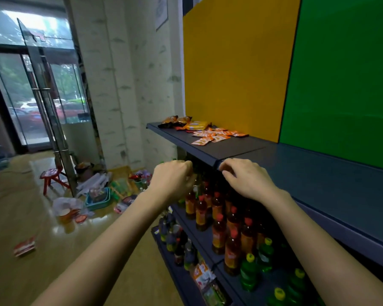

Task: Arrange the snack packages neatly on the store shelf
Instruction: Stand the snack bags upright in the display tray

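Several small orange snack packets (217,134) lie scattered on the dark top shelf (228,149) at its far left end. Behind them sit a yellow package (197,125) and two brown-orange bags (175,120). My left hand (173,178) hovers just in front of the shelf's front edge, fingers curled, nothing visible in it. My right hand (245,178) is at the front edge where two shelf boards meet, fingers bent downward and apart, holding nothing. Both hands are well short of the packets.
Lower shelves hold rows of amber drink bottles (219,217) and green bottles (250,272), plus a snack bag (202,274). On the floor to the left lie scattered packages, a teal basket (98,198) and a red stool (52,176). A glass door (47,102) stands open.
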